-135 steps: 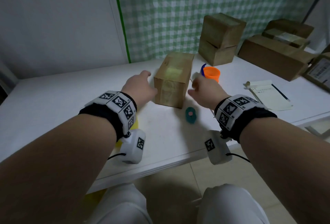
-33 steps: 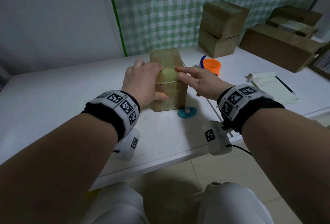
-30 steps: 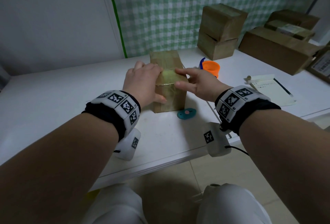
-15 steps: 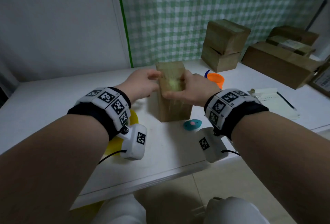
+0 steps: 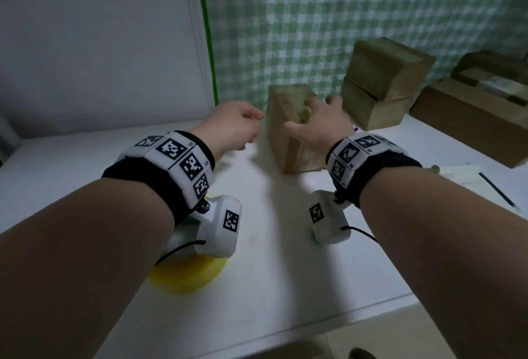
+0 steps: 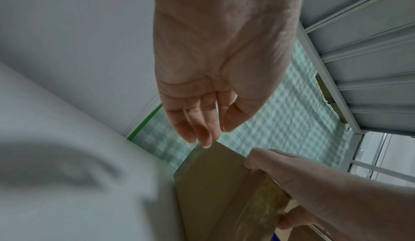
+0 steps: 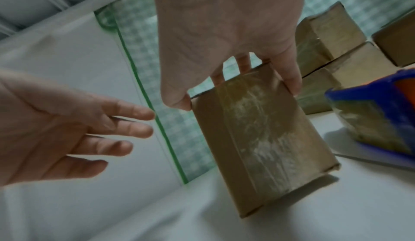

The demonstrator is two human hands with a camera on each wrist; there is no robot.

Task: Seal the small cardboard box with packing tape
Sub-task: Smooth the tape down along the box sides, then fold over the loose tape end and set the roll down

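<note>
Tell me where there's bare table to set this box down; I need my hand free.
Bare table lies left of the left hand, and between the small cardboard box and the near edge. It is crowded right of the box: stacked boxes, a tape dispenser, a notepad.

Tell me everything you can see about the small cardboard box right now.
The small cardboard box is plain brown, standing on end on the white table, apparently tipped, its base corner on the surface. A wide strip of clear, wrinkled packing tape runs down its near face. The right hand grips its upper end, thumb on one side edge, fingers over the top and other side. The left hand is beside it, fingers relaxed, not holding it. An orange-and-blue tape dispenser sits to its right.
</note>
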